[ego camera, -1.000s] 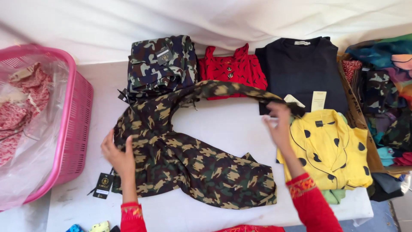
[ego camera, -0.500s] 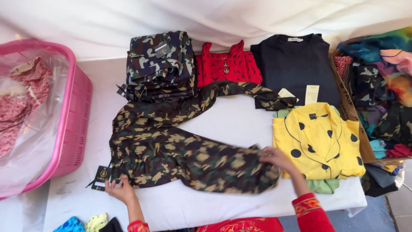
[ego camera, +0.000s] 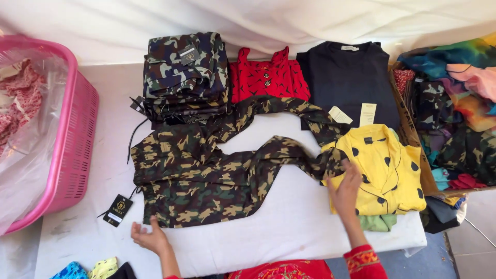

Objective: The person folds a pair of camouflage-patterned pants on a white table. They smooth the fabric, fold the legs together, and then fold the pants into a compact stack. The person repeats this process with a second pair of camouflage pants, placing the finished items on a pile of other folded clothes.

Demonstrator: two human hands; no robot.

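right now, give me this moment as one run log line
left hand flat at hem of camouflage garment | right hand at its sleeve by yellow spotted shirt | white table

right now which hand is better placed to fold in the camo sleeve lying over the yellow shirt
Probably the right hand: it rests beside the camo garment sleeve end on the yellow shirt. The left hand is at the garment's bottom hem, across the table.
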